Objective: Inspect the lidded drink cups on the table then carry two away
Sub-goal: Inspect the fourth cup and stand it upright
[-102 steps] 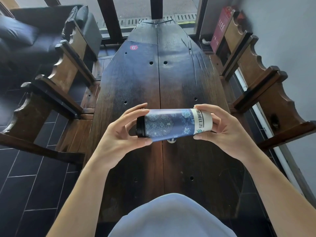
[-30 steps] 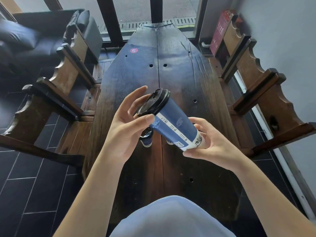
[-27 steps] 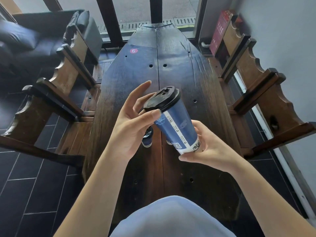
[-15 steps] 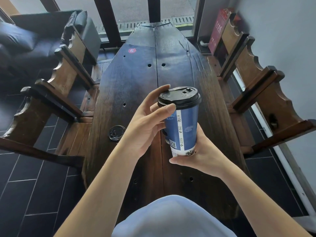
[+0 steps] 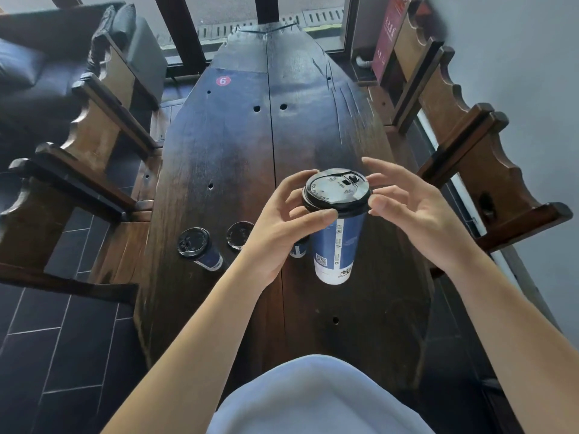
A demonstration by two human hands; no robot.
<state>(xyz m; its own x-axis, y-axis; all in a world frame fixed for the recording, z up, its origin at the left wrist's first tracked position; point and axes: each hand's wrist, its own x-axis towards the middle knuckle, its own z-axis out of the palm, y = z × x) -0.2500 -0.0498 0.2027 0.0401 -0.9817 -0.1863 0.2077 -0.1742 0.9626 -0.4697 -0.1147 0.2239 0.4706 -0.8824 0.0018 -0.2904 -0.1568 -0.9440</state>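
Observation:
I hold a tall blue drink cup (image 5: pixel 336 245) with a black lid (image 5: pixel 336 192) upright above the dark wooden table (image 5: pixel 219 139). My left hand (image 5: pixel 282 223) grips it just under the lid, thumb in front and fingers behind. My right hand (image 5: pixel 407 208) is beside the lid's right edge with its fingers spread; I cannot tell whether the tips touch it. Three more lidded cups stand on the table. One (image 5: pixel 196 248) is at the left. A second (image 5: pixel 239 234) and a third (image 5: pixel 297 249) are partly hidden behind my left hand.
Carved wooden chairs flank the table, one on the left (image 5: pixel 94 130) and one on the right (image 5: pixel 470 158). A red number sticker (image 5: pixel 223 80) marks the far end of the table. A dark sofa (image 5: pixel 31 76) stands at the far left, a red sign (image 5: pixel 387 36) at the far right.
The cup went from lying sideways to upright. My right hand left the cup's base and rose to the lid's right side. The view tilted down, showing the cups on the table.

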